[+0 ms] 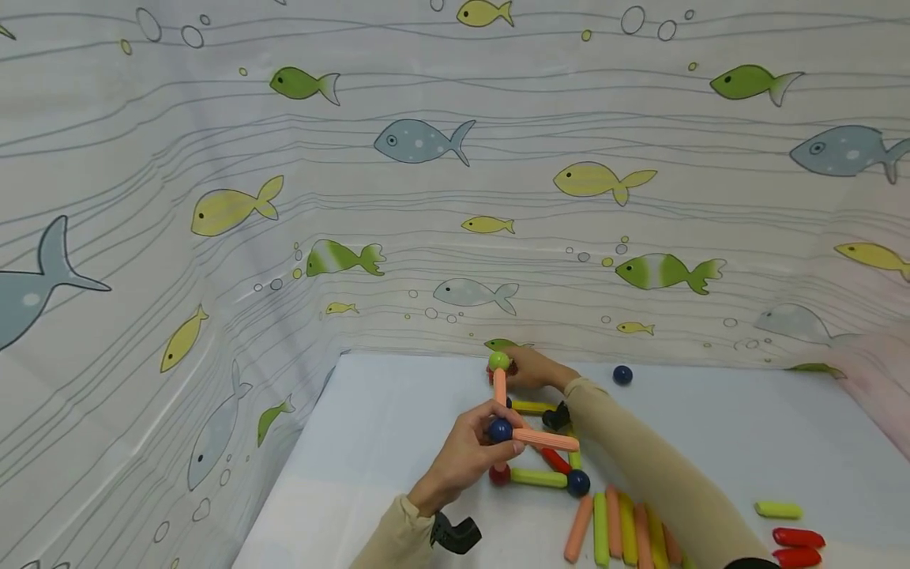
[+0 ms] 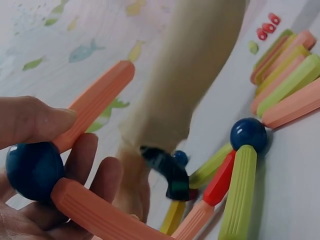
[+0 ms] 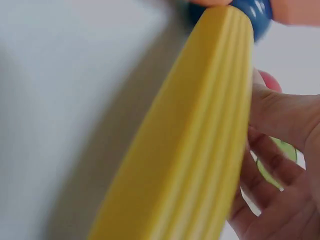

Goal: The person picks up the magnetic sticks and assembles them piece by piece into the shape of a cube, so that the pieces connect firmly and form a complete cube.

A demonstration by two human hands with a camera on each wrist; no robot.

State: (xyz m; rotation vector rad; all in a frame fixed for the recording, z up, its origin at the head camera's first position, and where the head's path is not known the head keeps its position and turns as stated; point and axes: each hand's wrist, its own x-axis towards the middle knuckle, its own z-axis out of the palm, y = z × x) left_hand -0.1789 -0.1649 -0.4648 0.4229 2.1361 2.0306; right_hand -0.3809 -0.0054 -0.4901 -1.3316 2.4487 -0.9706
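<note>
Holding the dark blue ball [image 1: 500,430] between thumb and curled fingers, our left hand [image 1: 465,454] carried the raised near corner of the frame, and from that ball two ribbed orange rods ran off: one [image 1: 500,387] pointing away from us up to the green ball [image 1: 498,361], the other [image 1: 545,439] lying crosswise toward the right. Our right hand [image 1: 535,368] was at the far end, fingers bent around the green ball, so the first rod's long axis stretched straight from one hand to the other. Below, on the white table [image 1: 711,427], sat the flat base: a green rod [image 1: 538,477] joining a red ball [image 1: 499,475] to another blue ball [image 1: 578,482], with a red rod [image 1: 555,460] slanting inward and a yellow rod [image 1: 532,407] along the far side. The balls looked smooth and glossy, the rods matt and fluted. Spare rods [image 1: 618,529] lay side by side near the right forearm, and a lone blue ball [image 1: 622,374] rested well apart by the fish-print curtain [image 1: 426,197].
</note>
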